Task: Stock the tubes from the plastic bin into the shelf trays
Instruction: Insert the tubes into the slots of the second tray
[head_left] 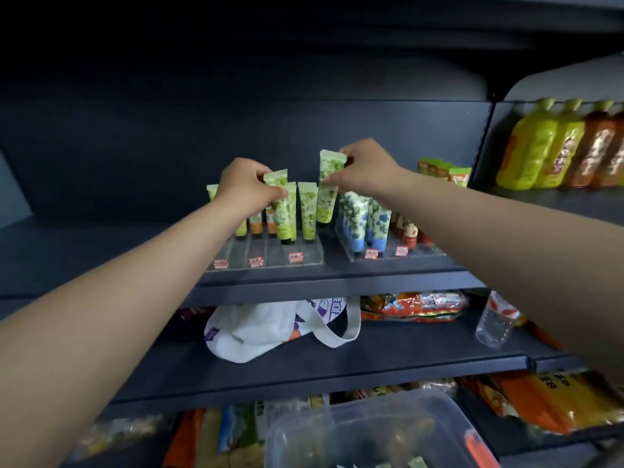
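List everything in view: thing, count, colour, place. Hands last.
Green tubes: about six visible, green floral, upright in the left tray; two of them held.
Orange tubes: at least two, low in the left tray behind the green ones.
Left tray: one, clear, top shelf.
Blue tubes: several, blue floral, right tray.
Right tray: one, clear, top shelf.
Price tags: five, red and white, on the tray fronts.
Tote bag: one, white with purple print, middle shelf.
Snack packs: orange stack, middle shelf.
Bottles: yellow and orange, upper right.
Bin: one, clear, bottom.
Left hand: pinches a green tube.
Right hand: pinches a green tube.
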`<state>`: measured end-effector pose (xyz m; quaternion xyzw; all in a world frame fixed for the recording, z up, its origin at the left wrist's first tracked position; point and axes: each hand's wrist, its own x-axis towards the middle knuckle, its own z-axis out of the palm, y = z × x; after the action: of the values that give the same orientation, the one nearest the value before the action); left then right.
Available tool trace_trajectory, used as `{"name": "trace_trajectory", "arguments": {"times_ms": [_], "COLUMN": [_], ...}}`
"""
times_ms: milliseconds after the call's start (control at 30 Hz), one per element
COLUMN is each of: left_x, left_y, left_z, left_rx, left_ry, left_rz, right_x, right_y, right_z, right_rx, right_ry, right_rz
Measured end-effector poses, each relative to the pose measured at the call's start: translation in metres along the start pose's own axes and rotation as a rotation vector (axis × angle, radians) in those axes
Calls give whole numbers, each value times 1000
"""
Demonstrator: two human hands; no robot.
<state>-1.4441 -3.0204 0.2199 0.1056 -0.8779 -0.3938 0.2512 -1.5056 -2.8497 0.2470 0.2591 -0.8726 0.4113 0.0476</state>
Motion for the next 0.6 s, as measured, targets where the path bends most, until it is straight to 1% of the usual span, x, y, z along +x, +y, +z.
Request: {"name": "trace_trajectory", "arguments": {"times_ms": [133, 200, 300, 467, 600], "left_x": [19, 25, 32, 39, 37], "left_y": [-12, -17, -24, -36, -40], "left_z": [14, 21, 32, 45, 50], "left_rx": [7, 23, 45, 43, 51], "left_ry": [156, 184, 153, 93, 70], "left_rz": [-26, -28, -1, -38, -5], "right_x": [21, 28, 37, 49, 49], "right_y": [3, 7, 15, 32, 36], "right_z": [30, 40, 55, 70, 74], "right_rx": [-76, -121, -168, -145, -165], "right_ry": [15, 30, 17, -14, -35], "right_rz": [47, 67, 74, 118, 139]}}
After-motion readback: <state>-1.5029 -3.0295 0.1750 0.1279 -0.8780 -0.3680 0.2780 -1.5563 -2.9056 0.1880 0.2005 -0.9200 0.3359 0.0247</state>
